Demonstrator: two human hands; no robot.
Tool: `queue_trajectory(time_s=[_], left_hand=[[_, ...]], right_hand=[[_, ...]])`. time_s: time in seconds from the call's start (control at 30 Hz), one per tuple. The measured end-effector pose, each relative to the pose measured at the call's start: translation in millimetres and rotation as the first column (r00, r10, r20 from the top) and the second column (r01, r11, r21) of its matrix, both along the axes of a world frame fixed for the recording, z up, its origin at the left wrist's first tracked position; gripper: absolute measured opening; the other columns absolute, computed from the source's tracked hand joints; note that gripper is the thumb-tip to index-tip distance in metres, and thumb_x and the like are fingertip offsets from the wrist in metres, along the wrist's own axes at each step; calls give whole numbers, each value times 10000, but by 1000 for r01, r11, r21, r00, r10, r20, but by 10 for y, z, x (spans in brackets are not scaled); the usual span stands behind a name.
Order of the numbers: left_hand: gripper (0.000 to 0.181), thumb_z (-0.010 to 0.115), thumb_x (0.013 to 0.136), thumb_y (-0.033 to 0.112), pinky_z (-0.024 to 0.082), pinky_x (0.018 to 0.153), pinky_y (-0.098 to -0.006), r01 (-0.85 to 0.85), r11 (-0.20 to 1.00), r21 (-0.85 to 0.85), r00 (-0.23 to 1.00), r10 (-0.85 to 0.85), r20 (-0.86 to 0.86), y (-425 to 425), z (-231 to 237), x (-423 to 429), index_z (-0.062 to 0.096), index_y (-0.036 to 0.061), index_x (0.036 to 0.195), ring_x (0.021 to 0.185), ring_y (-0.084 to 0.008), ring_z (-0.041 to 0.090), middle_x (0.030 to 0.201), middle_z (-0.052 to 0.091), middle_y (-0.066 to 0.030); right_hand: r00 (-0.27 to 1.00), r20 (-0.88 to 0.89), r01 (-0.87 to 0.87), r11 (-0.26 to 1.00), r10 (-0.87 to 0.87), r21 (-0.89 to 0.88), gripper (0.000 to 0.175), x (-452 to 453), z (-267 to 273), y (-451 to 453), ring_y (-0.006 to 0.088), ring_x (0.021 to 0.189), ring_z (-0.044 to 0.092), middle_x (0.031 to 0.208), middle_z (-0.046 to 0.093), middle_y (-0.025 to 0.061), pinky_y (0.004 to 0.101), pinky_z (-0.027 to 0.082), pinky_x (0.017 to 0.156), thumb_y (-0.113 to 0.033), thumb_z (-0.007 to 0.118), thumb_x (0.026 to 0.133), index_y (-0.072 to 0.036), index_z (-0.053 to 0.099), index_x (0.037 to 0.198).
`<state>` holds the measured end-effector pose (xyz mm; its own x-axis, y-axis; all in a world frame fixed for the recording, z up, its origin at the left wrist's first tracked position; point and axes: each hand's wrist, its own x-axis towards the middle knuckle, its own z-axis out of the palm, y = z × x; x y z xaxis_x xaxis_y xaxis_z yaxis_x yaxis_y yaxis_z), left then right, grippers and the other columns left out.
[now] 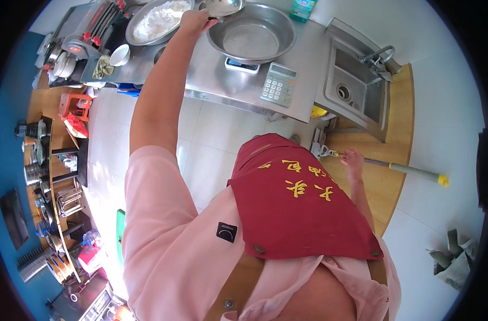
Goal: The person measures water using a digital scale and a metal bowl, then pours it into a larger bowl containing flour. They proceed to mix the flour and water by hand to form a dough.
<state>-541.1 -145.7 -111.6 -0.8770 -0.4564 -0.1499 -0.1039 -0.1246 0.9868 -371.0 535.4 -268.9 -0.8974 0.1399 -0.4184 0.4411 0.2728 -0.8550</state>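
My left hand (pixel 195 22) reaches far forward over the steel counter, gripping a small metal bowl (pixel 223 7) by its near side. That bowl hangs between a metal basin (pixel 148 42) with white flour-like powder (pixel 159 20) and a wide steel basin (pixel 250 40), whose visible inside holds nothing. Under the wide basin sits a digital scale (pixel 242 65). A calculator (pixel 279 84) lies to its right. My right hand (pixel 352 158) hangs low at my side, fingers partly curled. It overlaps a mop handle (pixel 412 170) in the picture; whether it touches the handle cannot be told.
To the right, a steel sink (pixel 358 84) has a faucet (pixel 378 54). A green-labelled bottle (pixel 303 9) stands by the wall. A white bowl (pixel 120 55), a cloth (pixel 103 67) and a roller machine (pixel 83 38) occupy the left. Shelves with pots (pixel 33 174) line the far left.
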Motion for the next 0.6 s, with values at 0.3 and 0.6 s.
queue_trajectory(time_s=[0.3, 0.6], left_hand=[[298, 693, 764, 354, 499, 631, -457, -171, -72, -983, 957, -248, -148, 25, -41, 201, 634, 62, 773, 720, -347, 624, 760, 623, -148], [274, 489, 890, 177, 516, 598, -239, 364, 921, -142, 931, -355, 80, 1557, 351, 105, 600, -43, 1010, 661, -105, 613, 807, 611, -61]], right_hand=[[986, 30, -164, 980, 162, 115, 163, -556, 143, 80, 151, 662, 635, 792, 628, 98, 265, 560, 565, -105, 538, 901, 16, 605, 989], [993, -94, -74, 997, 75, 14, 160, -1834, 426, 97, 156, 724, 651, 846, 627, 62, 260, 541, 590, -132, 547, 923, 4, 615, 974]])
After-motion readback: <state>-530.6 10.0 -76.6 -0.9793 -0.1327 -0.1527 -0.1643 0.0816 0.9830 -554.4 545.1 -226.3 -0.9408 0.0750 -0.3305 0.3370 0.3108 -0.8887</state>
